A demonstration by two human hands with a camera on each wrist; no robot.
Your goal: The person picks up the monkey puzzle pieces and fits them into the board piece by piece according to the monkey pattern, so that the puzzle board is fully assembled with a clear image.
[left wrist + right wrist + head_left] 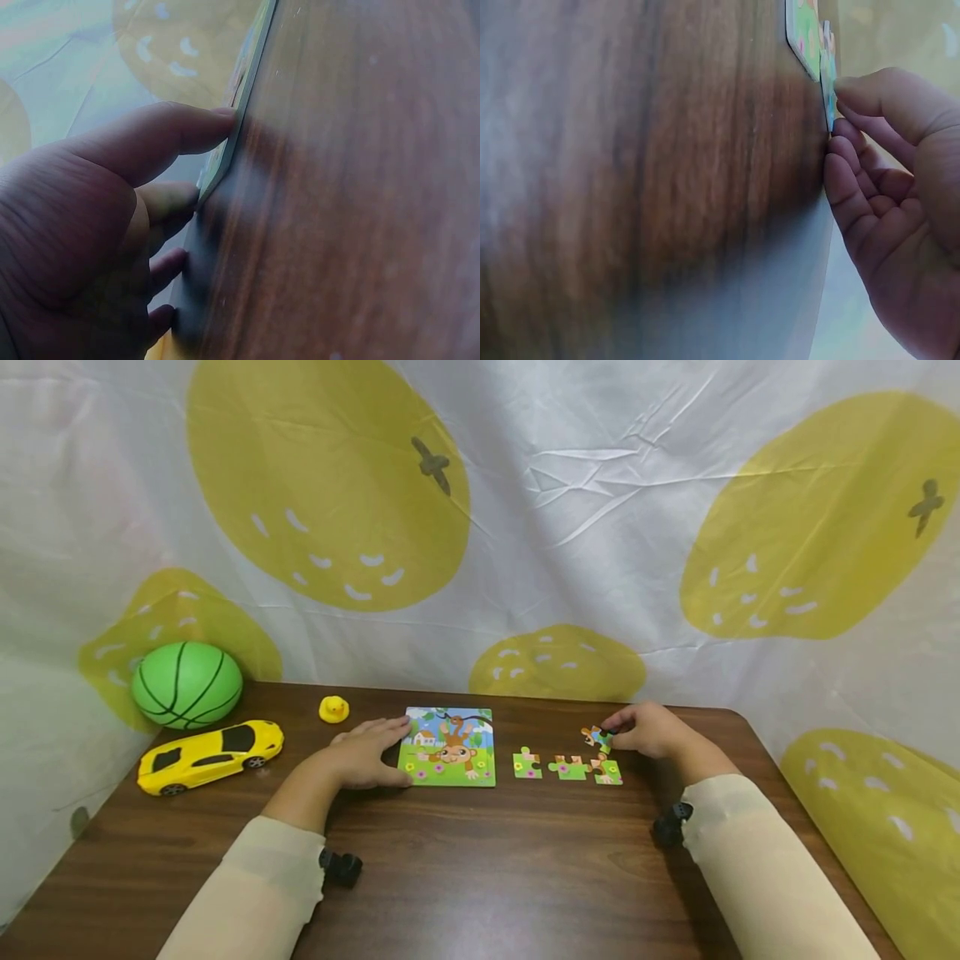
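Note:
A square monkey picture puzzle board (448,768) lies flat on the brown table. My left hand (365,755) rests at its left side, fingers spread, with thumb and fingertips touching the edge; the left wrist view has the thumb (180,133) against the board's rim. Right of the board, my right hand (651,732) pinches a jigsaw piece (596,737) between thumb and fingers, just behind the loose row. That row has a green corner piece (527,765), a middle piece (570,768) and a right corner piece (607,772). In the right wrist view, the pinched piece (828,90) is seen edge-on.
A yellow toy car (213,757) stands at the left, with a green ball (187,685) behind it. A small yellow rubber duck (333,709) sits near the table's back edge. A lemon-printed white curtain (525,543) hangs behind the table (480,877).

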